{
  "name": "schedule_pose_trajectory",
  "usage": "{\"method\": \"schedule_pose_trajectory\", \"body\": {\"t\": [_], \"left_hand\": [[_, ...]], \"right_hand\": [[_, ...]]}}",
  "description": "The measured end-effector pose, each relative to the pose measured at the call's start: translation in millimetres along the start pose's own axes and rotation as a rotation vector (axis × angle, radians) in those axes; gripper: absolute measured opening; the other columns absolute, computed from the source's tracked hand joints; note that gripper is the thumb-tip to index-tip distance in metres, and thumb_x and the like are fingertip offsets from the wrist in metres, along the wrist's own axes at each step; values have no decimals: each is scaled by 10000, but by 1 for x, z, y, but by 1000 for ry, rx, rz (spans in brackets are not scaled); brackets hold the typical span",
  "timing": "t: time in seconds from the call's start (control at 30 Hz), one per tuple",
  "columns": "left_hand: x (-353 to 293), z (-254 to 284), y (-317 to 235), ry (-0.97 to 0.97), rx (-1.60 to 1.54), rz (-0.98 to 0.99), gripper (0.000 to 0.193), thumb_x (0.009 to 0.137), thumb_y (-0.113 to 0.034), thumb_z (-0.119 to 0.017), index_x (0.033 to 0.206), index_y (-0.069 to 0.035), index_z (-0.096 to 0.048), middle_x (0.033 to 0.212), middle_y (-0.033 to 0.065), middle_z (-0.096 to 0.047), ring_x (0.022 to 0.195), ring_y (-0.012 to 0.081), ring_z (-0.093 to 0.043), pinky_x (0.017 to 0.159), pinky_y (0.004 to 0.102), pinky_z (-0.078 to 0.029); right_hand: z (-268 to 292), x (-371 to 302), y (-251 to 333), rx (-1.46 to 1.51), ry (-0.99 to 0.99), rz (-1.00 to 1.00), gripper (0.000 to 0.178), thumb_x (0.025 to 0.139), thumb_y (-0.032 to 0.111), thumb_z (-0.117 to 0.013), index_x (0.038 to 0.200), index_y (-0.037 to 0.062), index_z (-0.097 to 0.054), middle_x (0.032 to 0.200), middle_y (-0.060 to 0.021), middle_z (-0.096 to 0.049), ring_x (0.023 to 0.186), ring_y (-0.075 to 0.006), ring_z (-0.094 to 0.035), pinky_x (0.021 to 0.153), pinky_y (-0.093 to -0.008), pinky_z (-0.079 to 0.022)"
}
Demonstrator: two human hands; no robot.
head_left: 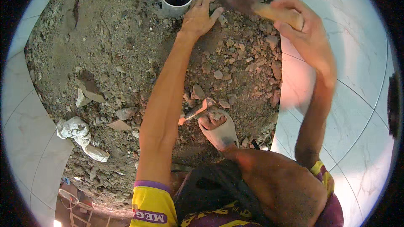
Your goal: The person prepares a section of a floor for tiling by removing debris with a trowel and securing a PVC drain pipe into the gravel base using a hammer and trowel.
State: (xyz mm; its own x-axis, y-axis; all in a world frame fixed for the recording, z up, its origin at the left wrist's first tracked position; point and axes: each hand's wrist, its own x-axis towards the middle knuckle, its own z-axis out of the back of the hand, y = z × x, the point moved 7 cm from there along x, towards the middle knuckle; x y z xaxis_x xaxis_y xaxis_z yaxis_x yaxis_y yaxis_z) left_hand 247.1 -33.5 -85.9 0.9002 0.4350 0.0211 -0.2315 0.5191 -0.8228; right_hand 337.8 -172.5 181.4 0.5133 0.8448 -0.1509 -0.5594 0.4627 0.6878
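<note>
My right hand [306, 31] is wrapped round the pale wooden handle of a trowel [275, 12]. The trowel's dark blade, smeared by motion, points left over the loose soil. My left hand [199, 18] reaches forward with its fingers and thumb apart, at the soil just right of a grey plastic pipe [177, 9]. That pipe stands upright in the ground with its round mouth open upward. Whether the left fingertips touch the pipe's wall I cannot tell.
Rubble and soil [126, 54] fill the middle, edged by pale tiles [353, 58] at both sides. A tool with an orange handle [197, 111] lies beside my sandalled foot [221, 128]. A crumpled white bag [80, 134] and broken stones [89, 89] lie to the left.
</note>
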Motion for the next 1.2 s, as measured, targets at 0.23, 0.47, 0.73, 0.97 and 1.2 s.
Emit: {"method": "schedule_pose_trajectory", "body": {"t": [0.23, 0.47, 0.73, 0.97, 1.2], "left_hand": [[3, 5, 12, -145, 62, -6, 460, 1026, -394, -687, 1332, -79, -552, 1255, 241, -670, 1214, 458, -639, 987, 569, -544], [-10, 2, 17, -207, -104, 60, 274, 1058, -215, -616, 1258, -33, -574, 1239, 273, -666, 1179, 510, -620, 1010, 574, -514], [-7, 0, 9, -209, -85, -56, 376, 987, -219, -713, 1281, -32, -574, 1232, 247, -660, 1152, 474, -626, 989, 554, -517], [-11, 7, 3, -214, -22, -67, 395, 973, -242, -745, 1265, -42, -569, 1233, 257, -662, 1169, 467, -628, 972, 549, -525], [-9, 13, -1, -263, 16, -75, 376, 968, -281, -752, 1211, -56, -574, 1094, 208, -647, 1050, 449, -653, 861, 543, -560]], "right_hand": [[-99, 92, -42, 262, -363, 281, 145, 1037, 144, -654, 929, 48, -641, 896, -72, -681, 804, -136, -646, 698, -292, -515], [-53, 109, -32, 837, -540, 323, 141, 1067, 187, -675, 969, 98, -625, 783, -14, -585, 680, -129, -581, 638, -311, -483], [-68, 125, -101, 1089, -414, 331, 352, 1107, 211, -611, 786, 129, -493, 662, -14, -498, 479, -131, -428, 465, -305, -386], [-85, 148, -104, 774, -423, 326, 367, 1123, 305, -581, 801, 148, -500, 616, 4, -449, 461, -125, -409, 450, -300, -369], [-75, 207, -126, 1010, -324, -92, 354, 1094, 322, -586, 792, 144, -533, 558, -1, -407, 431, -138, -360, 427, -358, -323]]}}
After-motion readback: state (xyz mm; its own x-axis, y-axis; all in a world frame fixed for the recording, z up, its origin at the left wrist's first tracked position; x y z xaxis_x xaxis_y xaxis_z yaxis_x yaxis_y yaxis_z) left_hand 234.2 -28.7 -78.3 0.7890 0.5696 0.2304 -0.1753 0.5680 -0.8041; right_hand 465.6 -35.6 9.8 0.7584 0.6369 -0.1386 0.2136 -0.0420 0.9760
